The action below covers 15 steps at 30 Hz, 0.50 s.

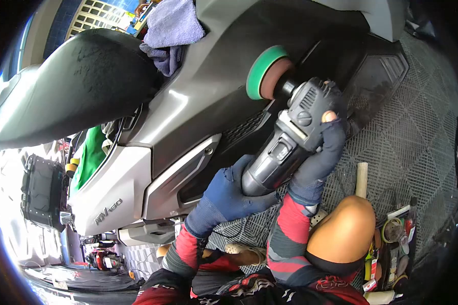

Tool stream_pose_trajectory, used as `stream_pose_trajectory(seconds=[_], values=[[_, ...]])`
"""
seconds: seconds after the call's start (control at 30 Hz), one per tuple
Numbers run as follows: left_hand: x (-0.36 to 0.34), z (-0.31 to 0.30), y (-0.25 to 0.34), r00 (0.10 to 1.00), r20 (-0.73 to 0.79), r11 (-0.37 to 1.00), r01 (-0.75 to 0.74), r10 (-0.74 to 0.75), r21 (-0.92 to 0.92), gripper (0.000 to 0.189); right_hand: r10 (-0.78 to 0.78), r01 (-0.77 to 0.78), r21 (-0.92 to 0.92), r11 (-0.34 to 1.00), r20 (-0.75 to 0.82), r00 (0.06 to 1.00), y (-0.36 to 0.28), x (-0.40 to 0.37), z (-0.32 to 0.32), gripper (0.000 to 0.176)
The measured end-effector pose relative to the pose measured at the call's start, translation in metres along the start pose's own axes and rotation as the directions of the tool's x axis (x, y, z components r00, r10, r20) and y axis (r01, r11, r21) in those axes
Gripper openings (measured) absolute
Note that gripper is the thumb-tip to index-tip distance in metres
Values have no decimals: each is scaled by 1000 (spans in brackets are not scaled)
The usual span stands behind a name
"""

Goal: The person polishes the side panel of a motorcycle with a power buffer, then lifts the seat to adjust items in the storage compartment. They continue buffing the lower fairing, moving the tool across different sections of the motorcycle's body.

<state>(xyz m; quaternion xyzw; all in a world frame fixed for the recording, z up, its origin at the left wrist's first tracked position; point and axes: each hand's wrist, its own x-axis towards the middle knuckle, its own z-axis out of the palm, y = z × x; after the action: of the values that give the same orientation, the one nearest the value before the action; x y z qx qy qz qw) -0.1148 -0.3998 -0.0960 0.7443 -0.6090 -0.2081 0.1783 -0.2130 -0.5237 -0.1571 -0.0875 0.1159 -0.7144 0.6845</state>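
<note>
Above gridded grey flooring (423, 96), motorcycle (188, 109), polisher (269, 165)

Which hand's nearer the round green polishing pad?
Right: right hand grips the front of the black handheld polisher, just behind the pad; left hand holds its rear end.

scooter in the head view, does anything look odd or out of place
The seat looks askew: it stands raised off the bodywork, with green cloth showing in the opening below. It may have been opened deliberately.
</note>
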Motion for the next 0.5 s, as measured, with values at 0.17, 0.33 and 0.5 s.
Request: stream_pose_trajectory(seconds=[0.17, 0.33, 0.5], values=[[18, -4, 9, 999, 40, 998, -7, 5, 57, 79, -57, 53, -146, 988, -27, 998, 10, 28, -21, 61], [20, -2, 15, 994, 43, 994, 94, -97, 61, 82, -20, -1, -165, 986, -126, 992, 14, 28, -32, 66], [4, -1, -1, 998, 42, 998, 38, -40, 56, 82, 35, -53, 134, 990, 130, 991, -3, -5, -2, 64]])
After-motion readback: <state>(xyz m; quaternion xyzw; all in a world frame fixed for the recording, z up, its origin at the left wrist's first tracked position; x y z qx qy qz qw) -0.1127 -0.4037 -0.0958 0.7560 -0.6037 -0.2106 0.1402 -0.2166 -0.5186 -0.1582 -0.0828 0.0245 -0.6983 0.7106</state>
